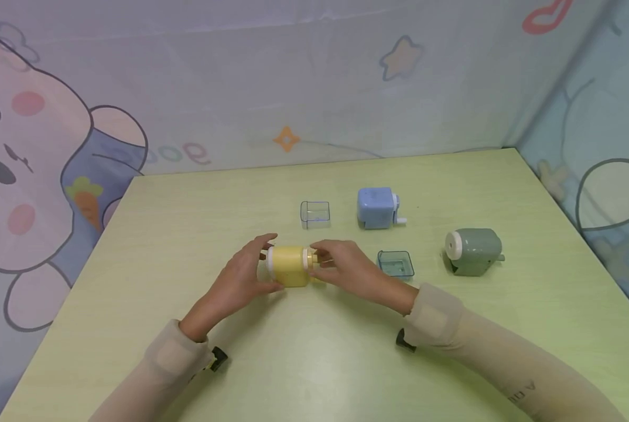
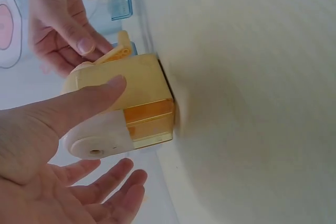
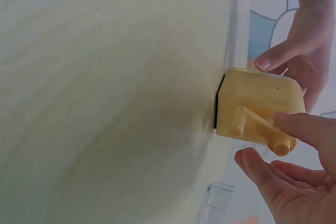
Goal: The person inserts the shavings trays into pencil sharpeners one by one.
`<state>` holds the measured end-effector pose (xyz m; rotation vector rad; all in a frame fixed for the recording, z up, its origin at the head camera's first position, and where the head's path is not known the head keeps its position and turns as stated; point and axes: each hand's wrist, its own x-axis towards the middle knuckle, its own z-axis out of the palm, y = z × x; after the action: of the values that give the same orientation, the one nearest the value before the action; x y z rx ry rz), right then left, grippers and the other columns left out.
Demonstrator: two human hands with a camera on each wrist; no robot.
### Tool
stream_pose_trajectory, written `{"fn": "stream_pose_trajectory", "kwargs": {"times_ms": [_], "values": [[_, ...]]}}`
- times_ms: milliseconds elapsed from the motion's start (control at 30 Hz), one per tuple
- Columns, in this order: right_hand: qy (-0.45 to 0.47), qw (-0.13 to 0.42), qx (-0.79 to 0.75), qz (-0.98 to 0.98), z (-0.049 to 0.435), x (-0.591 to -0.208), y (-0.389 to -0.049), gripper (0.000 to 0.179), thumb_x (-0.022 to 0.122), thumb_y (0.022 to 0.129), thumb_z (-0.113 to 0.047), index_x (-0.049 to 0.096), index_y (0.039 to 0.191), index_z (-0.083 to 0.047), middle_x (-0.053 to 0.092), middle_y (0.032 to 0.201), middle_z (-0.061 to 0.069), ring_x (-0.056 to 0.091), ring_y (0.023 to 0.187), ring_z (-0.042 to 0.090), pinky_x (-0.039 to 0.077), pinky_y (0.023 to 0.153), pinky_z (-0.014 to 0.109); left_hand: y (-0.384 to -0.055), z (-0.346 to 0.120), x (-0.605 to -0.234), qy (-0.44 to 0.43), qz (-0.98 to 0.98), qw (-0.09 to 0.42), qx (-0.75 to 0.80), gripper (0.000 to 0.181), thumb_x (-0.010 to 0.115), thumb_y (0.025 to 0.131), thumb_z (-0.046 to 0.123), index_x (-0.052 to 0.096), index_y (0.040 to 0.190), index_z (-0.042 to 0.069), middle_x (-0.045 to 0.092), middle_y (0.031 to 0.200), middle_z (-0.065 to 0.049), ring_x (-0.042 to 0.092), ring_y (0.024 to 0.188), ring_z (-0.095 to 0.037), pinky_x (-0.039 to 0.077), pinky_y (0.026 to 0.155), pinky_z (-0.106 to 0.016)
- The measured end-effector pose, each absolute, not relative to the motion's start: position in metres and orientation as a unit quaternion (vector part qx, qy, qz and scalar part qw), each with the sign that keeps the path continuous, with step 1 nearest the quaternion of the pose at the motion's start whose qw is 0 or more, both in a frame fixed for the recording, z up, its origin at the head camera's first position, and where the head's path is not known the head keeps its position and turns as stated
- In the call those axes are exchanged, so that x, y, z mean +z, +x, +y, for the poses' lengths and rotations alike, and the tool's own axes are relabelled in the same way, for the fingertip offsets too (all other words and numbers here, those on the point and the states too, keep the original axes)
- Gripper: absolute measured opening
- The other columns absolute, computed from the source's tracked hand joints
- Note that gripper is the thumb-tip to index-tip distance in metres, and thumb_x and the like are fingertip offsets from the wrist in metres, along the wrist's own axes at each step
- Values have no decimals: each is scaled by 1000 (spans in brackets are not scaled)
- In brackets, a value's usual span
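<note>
A yellow crank pencil sharpener [image 1: 289, 266] stands on the table between both hands. My left hand [image 1: 238, 274] is around its white front end; in the left wrist view the thumb [image 2: 92, 100] lies along the side while the other fingers are spread beyond it. At the crank end is my right hand [image 1: 348, 269]. Its thumb tip [image 3: 289, 121] overlaps the arm of the yellow crank [image 3: 257, 121] in the right wrist view, with the other fingers held apart below. A see-through orange shavings drawer [image 2: 149, 121] sits in the sharpener's front.
Behind stands a blue pencil sharpener [image 1: 376, 208], with a clear drawer [image 1: 315, 215] to its left. To the right are a green pencil sharpener [image 1: 475, 251] and a teal see-through drawer [image 1: 396, 264]. A printed cloth [image 1: 240, 88] hangs along the table's back edge.
</note>
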<state>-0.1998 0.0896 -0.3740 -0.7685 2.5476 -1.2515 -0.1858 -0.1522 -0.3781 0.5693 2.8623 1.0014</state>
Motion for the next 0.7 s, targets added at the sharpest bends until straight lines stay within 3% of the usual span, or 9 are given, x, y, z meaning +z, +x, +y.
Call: {"fn": "stream_pose_trajectory", "kwargs": {"times_ms": [133,467,700], "values": [[-245,97,-422,867,97,-376,-196,53,73,92,-12,52,136,10,66,120,21,65,110,32,52,92,41,-184,-151,-375,212,925,2,315,92,91,73,17,39,148,5,56,135,-17,50,123,-36,41,102,-54],[-237,94,-423,870,114,-380,-183,45,72,92,-7,56,129,13,67,117,24,67,106,33,53,90,42,-180,-143,-367,262,919,-46,290,86,90,76,24,44,146,6,53,136,-13,45,125,-32,41,102,-49],[-241,90,-417,872,122,-383,-173,38,72,90,-3,60,122,13,69,111,22,68,100,32,55,86,40,-179,-129,-365,308,906,-114,269,75,89,76,23,52,139,3,51,139,-13,40,130,-33,35,107,-49]]}}
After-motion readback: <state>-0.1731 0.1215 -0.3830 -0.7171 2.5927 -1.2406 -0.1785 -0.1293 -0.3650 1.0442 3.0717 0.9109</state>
